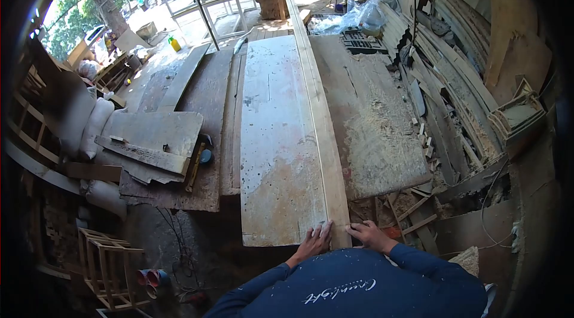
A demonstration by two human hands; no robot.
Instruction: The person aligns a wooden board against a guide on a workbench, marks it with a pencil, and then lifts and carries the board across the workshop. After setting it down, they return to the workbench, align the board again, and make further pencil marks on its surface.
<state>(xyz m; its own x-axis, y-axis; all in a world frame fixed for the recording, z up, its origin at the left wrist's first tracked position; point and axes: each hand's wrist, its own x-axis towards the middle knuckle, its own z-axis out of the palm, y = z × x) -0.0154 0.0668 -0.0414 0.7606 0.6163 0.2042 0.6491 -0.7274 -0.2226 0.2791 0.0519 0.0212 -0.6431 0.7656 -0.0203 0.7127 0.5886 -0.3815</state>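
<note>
A long narrow wooden plank (323, 132) runs away from me along the right edge of a wide, worn pale board (278, 138). At the plank's near end, my left hand (315, 239) lies on its left side, over the seam with the pale board, fingers pointing forward and a little apart. On the other side, my right hand (369, 236) touches the plank's right edge with its fingertips, the thumb side toward the plank. Whether the fingers grip the edge underneath is hidden.
A sawdust-covered board (382, 132) lies to the right. Scrap pieces (149, 153) and a tape roll (206, 156) rest on the left boards. Wood strips (454, 72) are piled at far right. A wooden frame (110, 264) and cups (154, 277) stand lower left.
</note>
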